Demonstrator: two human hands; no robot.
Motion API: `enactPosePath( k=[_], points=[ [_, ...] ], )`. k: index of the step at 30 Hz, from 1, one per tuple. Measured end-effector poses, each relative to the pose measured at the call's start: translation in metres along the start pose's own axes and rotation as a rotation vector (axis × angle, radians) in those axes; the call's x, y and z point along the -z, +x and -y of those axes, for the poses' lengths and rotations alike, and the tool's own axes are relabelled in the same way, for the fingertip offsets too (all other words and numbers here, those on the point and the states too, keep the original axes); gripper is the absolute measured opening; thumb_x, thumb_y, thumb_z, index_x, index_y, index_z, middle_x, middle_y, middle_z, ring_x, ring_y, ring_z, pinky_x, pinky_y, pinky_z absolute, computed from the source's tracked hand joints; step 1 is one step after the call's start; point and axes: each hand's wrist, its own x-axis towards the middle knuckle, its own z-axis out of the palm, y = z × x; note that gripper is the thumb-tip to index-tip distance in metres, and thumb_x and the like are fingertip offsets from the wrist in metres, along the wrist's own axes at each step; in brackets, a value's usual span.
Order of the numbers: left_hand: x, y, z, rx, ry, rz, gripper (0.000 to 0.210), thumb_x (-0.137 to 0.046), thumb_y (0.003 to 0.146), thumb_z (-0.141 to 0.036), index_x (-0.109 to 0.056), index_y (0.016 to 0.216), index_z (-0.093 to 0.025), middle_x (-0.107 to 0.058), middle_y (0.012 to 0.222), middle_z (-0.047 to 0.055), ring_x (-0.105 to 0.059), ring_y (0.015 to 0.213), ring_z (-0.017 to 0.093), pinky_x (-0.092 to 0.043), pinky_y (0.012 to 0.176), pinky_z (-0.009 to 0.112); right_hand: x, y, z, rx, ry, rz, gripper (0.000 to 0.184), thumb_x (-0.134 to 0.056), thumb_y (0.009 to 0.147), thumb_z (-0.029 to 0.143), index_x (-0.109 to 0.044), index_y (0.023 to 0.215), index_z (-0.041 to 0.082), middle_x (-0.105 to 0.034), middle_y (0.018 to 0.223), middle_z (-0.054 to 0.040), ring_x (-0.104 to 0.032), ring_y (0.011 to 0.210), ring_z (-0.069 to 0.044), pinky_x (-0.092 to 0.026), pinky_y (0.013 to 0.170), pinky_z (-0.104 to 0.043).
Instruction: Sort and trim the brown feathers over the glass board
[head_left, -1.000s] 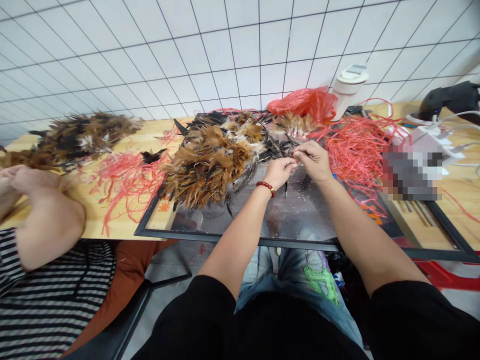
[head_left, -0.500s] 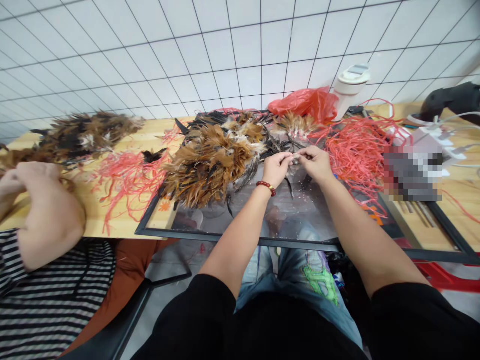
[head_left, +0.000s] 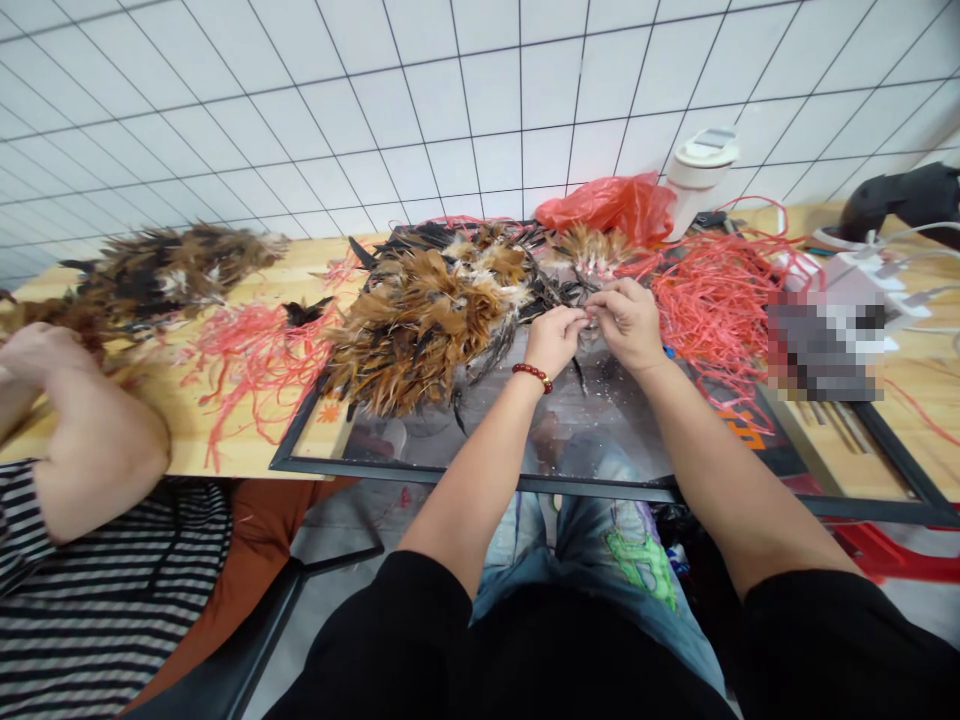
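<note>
My left hand (head_left: 556, 340), with a red bead bracelet at the wrist, is closed in a pinch above the dark glossy board (head_left: 480, 440). Close against its fingertips my right hand (head_left: 628, 322) is closed too, thumb and fingers together. Whatever lies between the fingertips is too small to make out. Left of my hands spreads a large heap of brown feathers (head_left: 427, 320). Dark thin feathers (head_left: 559, 292) lie just behind the fingers. A smaller bunch of tan feathers (head_left: 589, 248) sits farther back. To the right is a tangle of pink plastic strands (head_left: 712, 300).
A red plastic bag (head_left: 611, 208) and a white lidded container (head_left: 701, 180) stand by the tiled wall. Chargers with cables (head_left: 870, 280) lie at right. At left, a co-worker's hands (head_left: 45, 355) are near more feathers (head_left: 172, 265) and pink strands (head_left: 255, 350).
My right hand has turned and lifted slightly, its fingers more curled over the left fingertips. My left hand has hardly moved. The co-worker's hands have shifted a little left.
</note>
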Motion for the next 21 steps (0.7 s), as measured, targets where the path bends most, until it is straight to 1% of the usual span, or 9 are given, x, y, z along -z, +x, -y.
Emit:
enactPosePath(
  k=[3, 5, 7, 9, 11, 14, 15, 17, 21],
  points=[
    [-0.003, 0.000, 0.004, -0.087, 0.044, 0.036, 0.013, -0.065, 0.089, -0.019, -0.078, 0.086, -0.020, -0.075, 0.085, 0.004, -0.068, 0.084, 0.015, -0.051, 0.084, 0.027, -0.006, -0.001, -0.014, -0.119, 0.183, -0.059, 0.014, -0.062, 0.086, 0.030, -0.072, 0.081, 0.022, -0.068, 0.082, -0.0040, -0.062, 0.080, -0.020, -0.047, 0.075, -0.035],
    [-0.005, 0.000, 0.005, -0.113, 0.046, 0.014, 0.014, -0.064, 0.090, -0.021, -0.078, 0.088, -0.020, -0.076, 0.087, 0.005, -0.069, 0.083, 0.014, -0.052, 0.083, 0.027, -0.010, -0.003, -0.020, -0.200, 0.256, -0.072, 0.014, -0.063, 0.084, 0.032, -0.070, 0.078, 0.021, -0.068, 0.077, -0.0029, -0.060, 0.073, -0.018, -0.047, 0.070, -0.032],
    [-0.006, 0.000, 0.005, -0.122, 0.030, -0.039, 0.014, -0.064, 0.091, -0.022, -0.078, 0.091, -0.019, -0.077, 0.091, 0.006, -0.070, 0.085, 0.014, -0.052, 0.084, 0.026, -0.013, -0.004, -0.021, -0.220, 0.263, -0.044, 0.016, -0.062, 0.083, 0.033, -0.070, 0.077, 0.021, -0.068, 0.074, -0.0027, -0.059, 0.068, -0.017, -0.045, 0.066, -0.031],
    [-0.005, 0.000, 0.005, -0.117, 0.033, -0.102, 0.015, -0.063, 0.091, -0.020, -0.078, 0.095, -0.018, -0.078, 0.097, 0.007, -0.071, 0.090, 0.015, -0.053, 0.087, 0.026, -0.014, -0.005, -0.017, -0.158, 0.217, 0.031, 0.017, -0.061, 0.084, 0.033, -0.070, 0.077, 0.021, -0.068, 0.071, -0.0031, -0.057, 0.066, -0.017, -0.043, 0.066, -0.032],
    [-0.003, 0.000, 0.004, -0.092, 0.072, -0.149, 0.018, -0.061, 0.091, -0.017, -0.078, 0.098, -0.019, -0.077, 0.100, 0.007, -0.071, 0.094, 0.015, -0.052, 0.090, 0.027, -0.013, -0.005, -0.010, -0.048, 0.156, 0.132, 0.018, -0.060, 0.085, 0.032, -0.070, 0.076, 0.021, -0.067, 0.069, -0.0036, -0.057, 0.066, -0.018, -0.042, 0.068, -0.033],
    [0.001, 0.000, 0.004, -0.014, 0.165, -0.187, 0.019, -0.059, 0.092, -0.015, -0.078, 0.092, -0.019, -0.077, 0.096, 0.007, -0.070, 0.092, 0.017, -0.052, 0.090, 0.028, -0.012, -0.006, 0.001, 0.099, 0.060, 0.230, 0.018, -0.056, 0.089, 0.029, -0.070, 0.080, 0.021, -0.068, 0.073, -0.0050, -0.058, 0.072, -0.020, -0.040, 0.073, -0.036],
    [0.002, 0.000, 0.005, 0.006, 0.193, -0.187, 0.020, -0.058, 0.091, -0.015, -0.078, 0.091, -0.019, -0.077, 0.095, 0.007, -0.070, 0.091, 0.017, -0.052, 0.089, 0.029, -0.011, -0.006, 0.004, 0.125, 0.020, 0.227, 0.018, -0.055, 0.090, 0.028, -0.070, 0.083, 0.021, -0.068, 0.075, -0.0056, -0.058, 0.074, -0.021, -0.039, 0.074, -0.036],
    [0.004, 0.000, 0.006, 0.009, 0.236, -0.158, 0.020, -0.058, 0.091, -0.013, -0.077, 0.091, -0.019, -0.076, 0.093, 0.007, -0.069, 0.089, 0.017, -0.051, 0.087, 0.028, -0.010, -0.006, 0.007, 0.134, -0.062, 0.175, 0.019, -0.053, 0.092, 0.028, -0.070, 0.087, 0.021, -0.068, 0.078, -0.0072, -0.058, 0.080, -0.024, -0.038, 0.075, -0.038],
    [0.002, 0.000, 0.008, -0.120, 0.285, 0.012, 0.018, -0.060, 0.091, -0.016, -0.076, 0.087, -0.019, -0.073, 0.085, 0.006, -0.067, 0.084, 0.016, -0.050, 0.082, 0.027, -0.006, -0.005, 0.006, 0.068, -0.074, 0.023, 0.022, -0.050, 0.095, 0.030, -0.068, 0.085, 0.022, -0.068, 0.084, -0.0085, -0.058, 0.085, -0.025, -0.040, 0.078, -0.039]
  ],
)
